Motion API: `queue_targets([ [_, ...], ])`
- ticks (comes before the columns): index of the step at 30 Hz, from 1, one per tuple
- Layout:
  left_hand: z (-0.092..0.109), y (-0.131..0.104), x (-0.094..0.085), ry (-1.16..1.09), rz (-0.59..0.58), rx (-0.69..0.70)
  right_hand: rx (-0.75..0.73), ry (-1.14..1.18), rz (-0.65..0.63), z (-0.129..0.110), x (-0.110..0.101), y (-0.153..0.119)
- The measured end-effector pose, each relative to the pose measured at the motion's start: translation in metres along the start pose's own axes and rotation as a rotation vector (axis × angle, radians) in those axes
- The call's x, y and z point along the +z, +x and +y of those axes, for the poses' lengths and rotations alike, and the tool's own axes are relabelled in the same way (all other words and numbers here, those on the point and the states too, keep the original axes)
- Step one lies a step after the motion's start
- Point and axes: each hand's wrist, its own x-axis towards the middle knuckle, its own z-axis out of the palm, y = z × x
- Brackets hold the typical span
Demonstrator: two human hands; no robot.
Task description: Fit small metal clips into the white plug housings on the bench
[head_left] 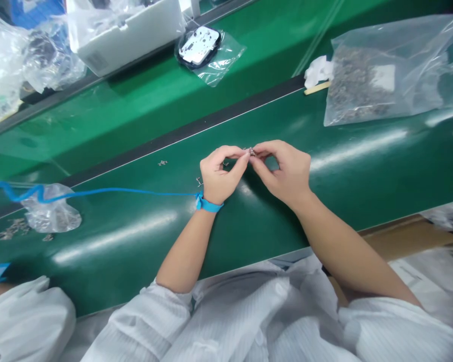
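Observation:
My left hand (222, 173) and my right hand (285, 171) meet above the green table (256, 226). A small metal part (252, 152) is pinched between the thumbs and forefingers of both; its exact kind is too small to make out. Around my left wrist is a blue wrist strap (210, 205) with a coiled blue cord (109, 191) running off to the left. Beside the left hand lies another small metal part (200, 182), partly hidden by it. A little cluster of similar metal parts (162, 163) rests farther left.
A clear bag full of small metal parts (357, 83) lies at the back right, by crumpled white paper (318, 70). Left stand a small plastic bag (53, 208) and loose parts (13, 229). A bagged device (200, 46) and white box (128, 37) sit behind. A co-worker's sleeve (26, 322) shows lower left.

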Motion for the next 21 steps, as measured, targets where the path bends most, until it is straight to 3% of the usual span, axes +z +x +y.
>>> queue_targets([
  [4, 0.0, 0.003, -0.002, 0.033, -0.01, 0.034, 0.031, 0.032, 0.064, -0.005, -0.002, 0.0],
  [8, 0.002, 0.005, -0.004, 0.116, -0.026, 0.08, 0.188, 0.175, 0.093, -0.01, -0.002, 0.003],
  [15, 0.002, 0.001, -0.002, 0.087, -0.054, 0.098, 0.431, 0.552, -0.042, -0.002, -0.006, 0.013],
  [21, 0.001, -0.001, 0.001, 0.066, 0.003, -0.016, 0.439, 0.604, -0.131, -0.003, -0.011, 0.013],
])
